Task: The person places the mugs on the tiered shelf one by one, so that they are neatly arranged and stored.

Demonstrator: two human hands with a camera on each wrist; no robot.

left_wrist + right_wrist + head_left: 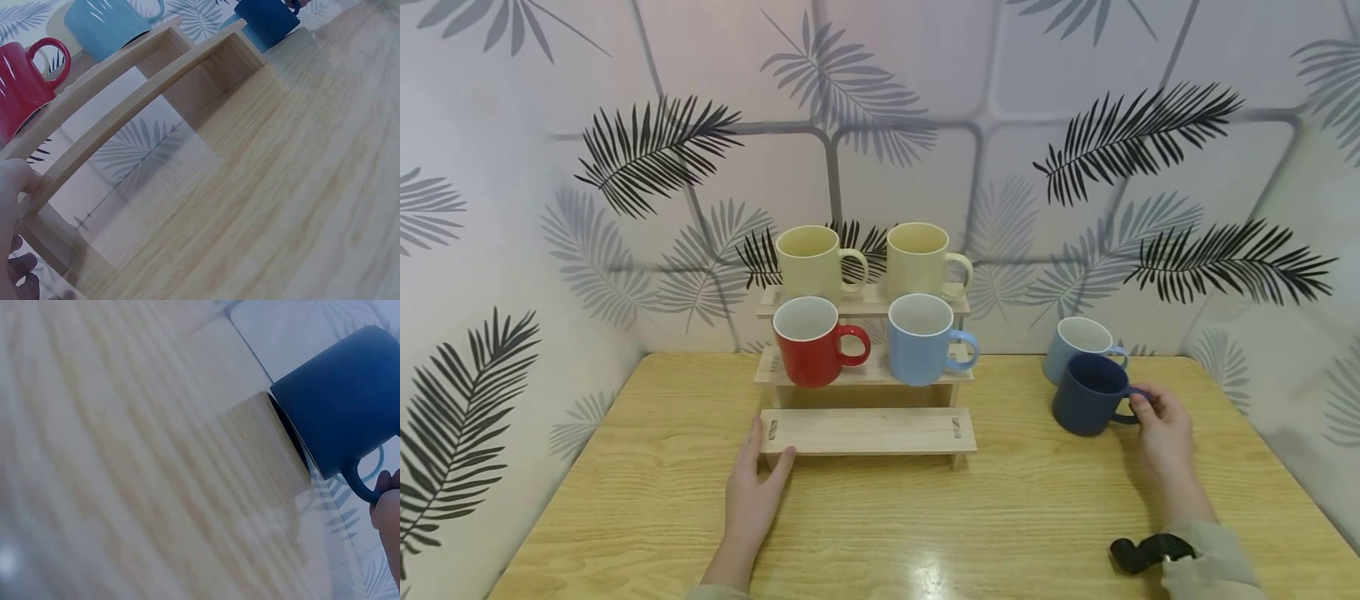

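A navy blue mug (1088, 398) is at the right of the table, and my right hand (1167, 429) pinches its handle between thumb and fingers. In the right wrist view the navy mug (344, 400) shows a dark shadow under its base; I cannot tell whether it touches the table. Right behind it stands a light blue mug (1060, 350), partly hidden. With the thumb at the front edge and the fingers along the side, my left hand (754, 492) holds the left end of the bottom step of a three-step wooden rack (868, 431).
On the rack's middle step sit a red mug (808, 354) and another light blue mug (917, 350), handles to the right. Two cream mugs (811, 267) stand on the top step. A leaf-patterned wall covering (910, 75) rises behind the wooden table (880, 533).
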